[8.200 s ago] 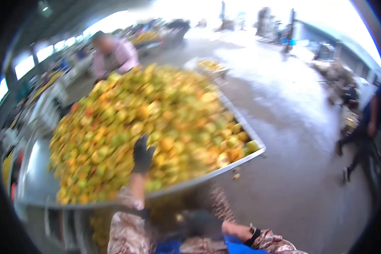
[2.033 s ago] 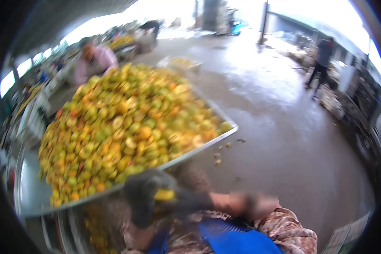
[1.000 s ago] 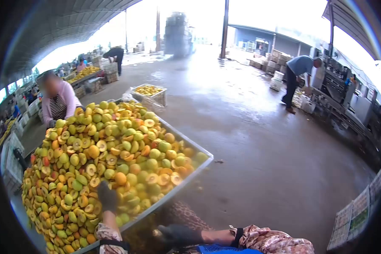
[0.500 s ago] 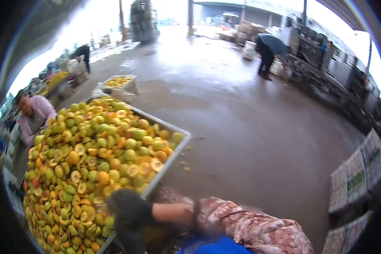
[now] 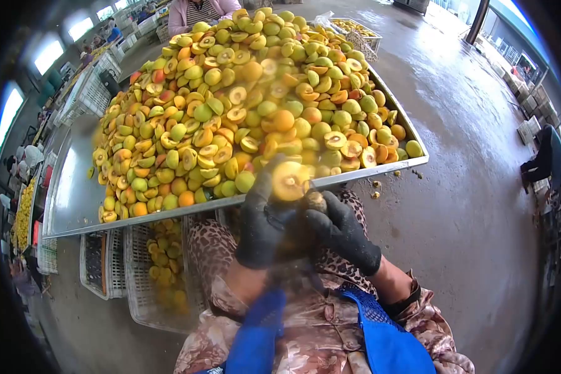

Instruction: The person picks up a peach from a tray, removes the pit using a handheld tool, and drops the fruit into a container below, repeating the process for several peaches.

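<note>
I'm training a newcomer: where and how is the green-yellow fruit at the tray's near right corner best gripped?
Probably by the rounded upper sides of the green-yellow fruit, coming from above. It sits in the corner by the tray's raised rim, which likely hampers a low approach, while its top is uncovered.

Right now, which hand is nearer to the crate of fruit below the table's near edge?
The left. The left hand is right of the crate, higher in view, gripping a halved fruit; the right hand is farther right.
</note>
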`<state>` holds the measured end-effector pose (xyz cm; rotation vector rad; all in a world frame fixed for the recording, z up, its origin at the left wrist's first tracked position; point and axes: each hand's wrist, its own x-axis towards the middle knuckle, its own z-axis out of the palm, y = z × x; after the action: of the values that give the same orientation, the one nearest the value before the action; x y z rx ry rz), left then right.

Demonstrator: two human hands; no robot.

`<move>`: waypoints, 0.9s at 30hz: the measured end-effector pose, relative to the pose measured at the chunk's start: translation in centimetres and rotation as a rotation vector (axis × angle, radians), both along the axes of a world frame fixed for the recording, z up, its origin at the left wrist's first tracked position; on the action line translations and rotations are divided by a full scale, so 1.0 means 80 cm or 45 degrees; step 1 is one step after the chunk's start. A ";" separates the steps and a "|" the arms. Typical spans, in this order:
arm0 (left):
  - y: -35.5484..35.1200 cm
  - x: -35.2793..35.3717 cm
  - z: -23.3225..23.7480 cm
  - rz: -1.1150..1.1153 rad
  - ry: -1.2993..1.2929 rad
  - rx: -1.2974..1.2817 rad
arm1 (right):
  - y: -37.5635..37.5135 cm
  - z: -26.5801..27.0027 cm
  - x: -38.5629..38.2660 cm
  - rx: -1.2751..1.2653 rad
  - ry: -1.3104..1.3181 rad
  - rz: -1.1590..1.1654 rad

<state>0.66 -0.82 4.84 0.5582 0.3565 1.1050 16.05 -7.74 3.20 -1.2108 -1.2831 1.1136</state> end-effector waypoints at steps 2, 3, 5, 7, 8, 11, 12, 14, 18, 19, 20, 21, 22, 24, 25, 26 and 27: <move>-0.006 0.002 0.007 0.000 0.082 0.120 | 0.004 -0.021 -0.001 0.041 0.029 0.000; -0.003 0.001 0.004 0.008 0.136 0.219 | 0.005 -0.024 -0.002 0.067 0.045 0.002; 0.005 -0.003 -0.009 0.024 0.246 0.422 | 0.002 -0.017 0.000 -0.091 0.259 0.045; -0.004 0.005 0.006 0.047 0.192 0.352 | -0.002 -0.005 0.001 -0.196 0.331 0.065; -0.008 0.007 0.010 0.065 0.163 0.316 | -0.005 0.002 0.002 -0.222 0.293 0.072; 0.006 -0.006 -0.004 0.179 0.345 0.432 | -0.007 -0.001 -0.001 -0.024 0.067 0.084; 0.001 -0.003 0.004 0.262 0.415 0.394 | -0.007 -0.003 -0.003 0.088 -0.024 0.079; 0.000 -0.004 -0.004 0.198 0.279 0.261 | -0.004 0.009 -0.002 0.102 -0.145 0.104; 0.003 -0.001 -0.013 0.234 0.333 0.161 | 0.008 0.005 -0.008 0.187 -0.381 0.074; 0.006 -0.001 -0.016 0.273 0.385 0.175 | 0.010 0.001 -0.012 0.208 -0.347 0.078; 0.010 -0.002 -0.020 0.312 0.439 0.189 | 0.011 -0.003 -0.016 0.229 -0.311 0.081; 0.011 -0.003 -0.024 0.351 0.495 0.199 | 0.010 -0.007 -0.022 0.246 -0.273 0.086; 0.012 -0.005 -0.029 0.377 0.545 0.217 | 0.010 -0.010 -0.027 0.263 -0.217 0.087; 0.014 -0.006 -0.034 0.421 0.642 0.262 | 0.011 -0.015 -0.034 0.300 -0.105 0.081; 0.014 -0.004 -0.035 0.461 0.684 0.255 | 0.013 -0.018 -0.033 0.281 -0.215 0.067; 0.012 -0.003 -0.036 0.496 0.722 0.251 | 0.014 -0.023 -0.030 0.262 -0.329 0.047; 0.009 0.000 -0.038 0.525 0.755 0.249 | 0.015 -0.029 -0.026 0.241 -0.446 0.020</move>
<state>0.69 -0.10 1.82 1.0201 0.9153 1.3650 14.00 -6.56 0.88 -1.2895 -1.6251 0.7899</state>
